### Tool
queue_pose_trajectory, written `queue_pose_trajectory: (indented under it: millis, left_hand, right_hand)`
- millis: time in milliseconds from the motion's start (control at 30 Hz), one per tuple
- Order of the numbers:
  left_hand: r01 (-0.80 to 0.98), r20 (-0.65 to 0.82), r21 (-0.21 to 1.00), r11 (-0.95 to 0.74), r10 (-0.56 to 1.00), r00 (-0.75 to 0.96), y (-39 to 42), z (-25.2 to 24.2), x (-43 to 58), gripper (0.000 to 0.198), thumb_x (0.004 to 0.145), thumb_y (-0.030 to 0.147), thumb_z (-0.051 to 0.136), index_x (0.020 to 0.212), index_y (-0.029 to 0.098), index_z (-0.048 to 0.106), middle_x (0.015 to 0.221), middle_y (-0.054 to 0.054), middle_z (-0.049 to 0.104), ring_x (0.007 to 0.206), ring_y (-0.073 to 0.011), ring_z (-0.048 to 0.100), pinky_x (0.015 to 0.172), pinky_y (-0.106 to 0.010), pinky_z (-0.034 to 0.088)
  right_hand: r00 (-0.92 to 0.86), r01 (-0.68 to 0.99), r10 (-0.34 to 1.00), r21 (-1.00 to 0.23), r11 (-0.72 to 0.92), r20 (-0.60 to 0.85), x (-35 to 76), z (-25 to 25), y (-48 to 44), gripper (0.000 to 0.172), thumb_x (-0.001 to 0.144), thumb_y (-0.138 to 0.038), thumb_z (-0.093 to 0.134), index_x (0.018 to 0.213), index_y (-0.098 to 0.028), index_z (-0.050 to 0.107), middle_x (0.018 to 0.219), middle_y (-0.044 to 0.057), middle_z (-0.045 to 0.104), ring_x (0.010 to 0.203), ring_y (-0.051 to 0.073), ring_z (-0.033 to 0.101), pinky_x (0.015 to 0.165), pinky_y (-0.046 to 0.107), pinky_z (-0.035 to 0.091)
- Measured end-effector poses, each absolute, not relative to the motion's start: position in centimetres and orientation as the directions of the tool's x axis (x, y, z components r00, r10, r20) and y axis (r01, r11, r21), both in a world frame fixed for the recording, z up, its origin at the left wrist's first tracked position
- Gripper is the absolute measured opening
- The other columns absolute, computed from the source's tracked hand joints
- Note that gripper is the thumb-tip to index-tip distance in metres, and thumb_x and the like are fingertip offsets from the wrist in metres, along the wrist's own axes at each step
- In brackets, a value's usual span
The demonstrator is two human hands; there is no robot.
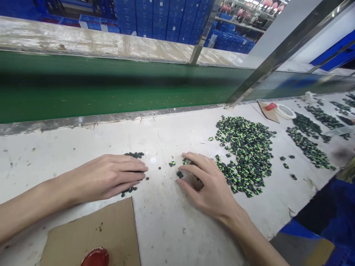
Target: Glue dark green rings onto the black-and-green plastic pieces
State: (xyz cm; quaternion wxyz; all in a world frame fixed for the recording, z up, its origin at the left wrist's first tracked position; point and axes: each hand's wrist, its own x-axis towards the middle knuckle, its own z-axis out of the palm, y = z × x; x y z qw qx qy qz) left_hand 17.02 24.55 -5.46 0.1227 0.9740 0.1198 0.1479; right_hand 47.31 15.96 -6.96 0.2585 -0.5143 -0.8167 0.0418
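Note:
My left hand lies flat on the white worktop, fingers stretched out and together, over a small group of dark parts. My right hand rests palm down to its right, fingers spread and bent, fingertips touching a few loose green-and-black parts. A large heap of small green-and-black parts lies just right of that hand.
A cardboard sheet with a red round object lies near the front edge. A green conveyor belt runs behind the worktop. Further right are more piles of dark parts, a tape roll and blue crates.

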Motion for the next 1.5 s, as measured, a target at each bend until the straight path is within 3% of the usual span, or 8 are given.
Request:
queue_pose_trajectory:
  millis: [133,333,433,600,767,967,1200,1500]
  left_hand:
    - [0.214,0.240,0.220,-0.952,0.266,0.934,24.3,-4.6,16.1,0.033,0.109,0.018,0.047,0.115,0.013,0.079,0.120,-0.007,0.080,0.106,-0.0234,0.078,0.093,-0.036,0.064]
    - [0.271,0.226,0.245,-0.931,0.327,0.918,24.1,-4.5,17.8,0.032,0.110,0.026,0.050,0.124,0.014,0.077,0.125,-0.006,0.079,0.114,-0.0230,0.074,0.098,-0.039,0.062]
    - [0.246,0.264,0.225,-0.943,0.302,0.916,24.6,-4.8,20.1,0.034,0.111,0.026,0.047,0.122,0.014,0.077,0.126,-0.008,0.078,0.114,-0.0249,0.073,0.096,-0.040,0.060]
    - [0.212,0.308,0.166,-0.963,0.255,0.917,25.4,-5.4,22.2,0.033,0.108,0.016,0.047,0.101,0.016,0.079,0.102,-0.007,0.080,0.088,-0.0231,0.073,0.074,-0.035,0.056]
    - [0.267,0.318,0.179,-0.947,0.313,0.895,25.8,-5.8,21.1,0.035,0.109,0.020,0.046,0.097,0.016,0.079,0.098,-0.005,0.080,0.095,-0.0243,0.073,0.082,-0.037,0.056]
    - [0.354,0.298,0.235,-0.905,0.414,0.860,26.0,-5.6,18.7,0.032,0.108,0.026,0.048,0.095,0.021,0.077,0.099,-0.003,0.079,0.084,-0.0165,0.075,0.071,-0.026,0.057]
    - [0.402,0.239,0.285,-0.870,0.470,0.850,26.1,-4.6,16.3,0.028,0.105,0.029,0.052,0.094,0.024,0.077,0.092,-0.001,0.079,0.076,-0.0164,0.074,0.069,-0.027,0.055]
    - [0.457,0.084,0.340,-0.822,0.510,0.856,24.2,-3.0,18.8,0.028,0.106,0.024,0.054,0.105,0.021,0.082,0.102,-0.002,0.079,0.092,-0.0181,0.070,0.083,-0.032,0.052]
  right_hand:
    - [-0.338,0.795,0.829,-0.336,0.505,0.446,47.0,-7.7,15.8,0.012,0.098,-0.019,0.066,0.091,-0.016,0.075,0.125,0.014,0.075,0.119,0.036,0.069,0.097,0.056,0.055]
    - [-0.287,0.740,0.803,-0.412,0.532,0.523,46.5,-8.1,15.6,0.008,0.097,-0.012,0.068,0.094,-0.017,0.073,0.116,0.011,0.077,0.118,0.035,0.067,0.097,0.053,0.050]
    - [-0.197,0.692,0.814,-0.511,0.511,0.547,46.4,-7.4,15.1,0.011,0.095,-0.011,0.069,0.096,-0.021,0.071,0.100,0.005,0.078,0.103,0.026,0.071,0.091,0.044,0.055]
    - [0.012,0.509,0.871,-0.753,0.418,0.491,46.0,-6.5,14.3,0.019,0.096,-0.006,0.065,0.100,-0.024,0.069,0.091,-0.001,0.078,0.079,0.012,0.076,0.070,0.020,0.063]
    - [0.108,0.262,0.895,-0.881,0.394,0.432,45.3,-6.2,14.2,0.023,0.090,-0.005,0.069,0.095,-0.027,0.074,0.087,-0.003,0.080,0.075,0.011,0.078,0.068,0.017,0.065]
    - [0.161,0.097,0.923,-0.936,0.337,0.349,44.9,-5.4,14.2,0.025,0.081,-0.002,0.071,0.088,-0.025,0.077,0.081,-0.001,0.080,0.068,0.013,0.078,0.064,0.020,0.067]
    - [0.194,0.099,0.936,-0.955,0.280,0.294,45.1,-5.0,14.1,0.018,0.080,-0.006,0.072,0.084,-0.023,0.077,0.077,0.000,0.080,0.063,0.015,0.077,0.058,0.019,0.066]
    - [0.142,0.144,0.949,-0.954,0.262,0.282,45.2,-5.9,14.1,0.027,0.078,-0.003,0.076,0.084,-0.029,0.082,0.082,-0.004,0.080,0.067,0.010,0.075,0.061,0.011,0.063]
